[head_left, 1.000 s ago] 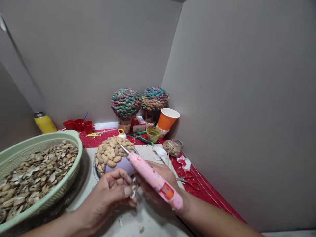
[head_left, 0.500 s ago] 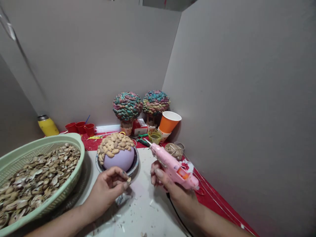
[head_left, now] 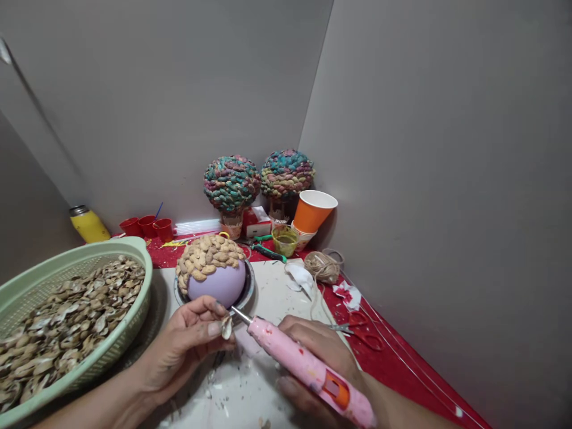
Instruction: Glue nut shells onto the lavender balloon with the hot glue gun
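Between thumb and fingers, my left hand (head_left: pixel 194 333) pinches a peanut shell half (head_left: pixel 227 327), its hollow inner side showing. My right hand (head_left: pixel 319 357) is wrapped round a pink glue gun (head_left: pixel 290 354), whose metal nozzle points left and lies close to the shell's upper edge; whether they touch I cannot tell. Just beyond my left hand, a lilac ball (head_left: pixel 218 287) rests in a dark round bowl (head_left: pixel 251 286). Peanut shells (head_left: pixel 210 255) cover the ball's top, while its lower front is bare.
A green basket (head_left: pixel 145 280) of peanut shells stands at the left. Behind are red cups (head_left: pixel 163 230), two colourful shell-covered balls (head_left: pixel 232 185) on cups, an orange cup (head_left: pixel 313 211) and pliers (head_left: pixel 268 253). Twine (head_left: pixel 322 266) and red-handled scissors (head_left: pixel 366 339) lie at the right.
The glue gun has come left and down, its nozzle now by the shell. The shell in my left hand is turned, showing its inside. The view has shifted slightly, uncovering the scissors.
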`<state>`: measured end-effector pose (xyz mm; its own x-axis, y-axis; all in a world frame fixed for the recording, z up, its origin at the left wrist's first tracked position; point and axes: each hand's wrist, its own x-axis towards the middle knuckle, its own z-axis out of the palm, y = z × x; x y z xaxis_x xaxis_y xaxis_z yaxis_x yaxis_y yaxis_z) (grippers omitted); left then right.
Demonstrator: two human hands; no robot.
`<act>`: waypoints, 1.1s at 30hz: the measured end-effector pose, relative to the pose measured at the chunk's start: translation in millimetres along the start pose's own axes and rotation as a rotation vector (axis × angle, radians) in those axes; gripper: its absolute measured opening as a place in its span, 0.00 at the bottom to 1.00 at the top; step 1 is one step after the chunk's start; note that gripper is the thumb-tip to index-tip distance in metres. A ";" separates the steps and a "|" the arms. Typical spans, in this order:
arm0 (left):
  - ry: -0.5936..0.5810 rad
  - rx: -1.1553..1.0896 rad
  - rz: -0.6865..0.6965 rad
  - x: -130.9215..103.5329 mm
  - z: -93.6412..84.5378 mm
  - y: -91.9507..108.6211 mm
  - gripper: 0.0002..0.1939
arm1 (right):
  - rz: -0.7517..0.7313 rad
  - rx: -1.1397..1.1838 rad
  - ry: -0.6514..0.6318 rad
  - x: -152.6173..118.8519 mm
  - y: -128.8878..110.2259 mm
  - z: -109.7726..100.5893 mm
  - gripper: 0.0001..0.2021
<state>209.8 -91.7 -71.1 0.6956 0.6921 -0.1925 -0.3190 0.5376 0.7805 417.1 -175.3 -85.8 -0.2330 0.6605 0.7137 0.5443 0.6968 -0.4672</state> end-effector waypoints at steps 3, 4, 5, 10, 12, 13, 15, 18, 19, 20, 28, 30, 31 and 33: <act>0.004 0.016 0.017 -1.4 -0.5 1.8 0.09 | -0.045 -0.009 -0.023 -1.7 3.8 2.8 0.13; 0.008 0.027 0.028 -1.9 -0.8 2.3 0.09 | -0.058 -0.014 -0.031 -2.9 5.4 4.5 0.14; 0.014 0.038 0.042 -2.2 -1.3 2.7 0.10 | -0.067 -0.018 -0.042 -4.3 7.1 6.4 0.15; 0.047 0.089 0.103 -2.0 -3.8 3.1 0.11 | -0.092 -0.034 -0.046 -11.4 14.0 13.1 0.15; 0.052 0.117 0.123 -1.8 -4.0 3.2 0.10 | -0.095 -0.055 -0.042 -12.3 14.9 13.6 0.16; 0.057 0.133 0.134 -1.7 -4.0 3.3 0.10 | -0.094 -0.064 -0.042 -12.2 14.8 13.6 0.16; 0.066 0.159 0.157 -1.6 -3.7 3.3 0.10 | -0.101 -0.075 -0.047 -11.4 14.1 13.1 0.16; 0.089 0.185 0.186 -1.9 -3.2 2.5 0.11 | -0.112 -0.094 -0.037 -9.3 12.4 12.1 0.14; 0.094 0.187 0.193 -2.1 -3.0 2.1 0.12 | -0.122 -0.105 -0.034 -8.6 12.0 11.7 0.13; 0.100 0.187 0.198 -2.3 -2.6 1.8 0.12 | -0.132 -0.115 -0.033 -8.0 11.8 11.3 0.13; 0.104 0.182 0.185 -2.2 -2.0 0.5 0.12 | -0.097 -0.159 -0.108 -12.9 14.7 13.0 0.17; 0.106 0.188 0.181 -1.3 -3.0 0.0 0.12 | -0.084 -0.166 -0.111 -15.1 15.9 14.4 0.17; 0.110 0.190 0.181 -0.9 -3.4 -0.3 0.12 | -0.083 -0.172 -0.109 -15.8 16.3 14.9 0.18; 0.114 0.197 0.178 -0.4 -4.0 -0.6 0.12 | -0.095 -0.197 -0.111 -16.5 16.5 15.2 0.19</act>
<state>207.2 -90.4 -73.8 0.5594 0.8230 -0.0987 -0.2910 0.3065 0.9063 417.8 -170.5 -113.2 -0.3720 0.6290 0.6826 0.6601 0.6963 -0.2818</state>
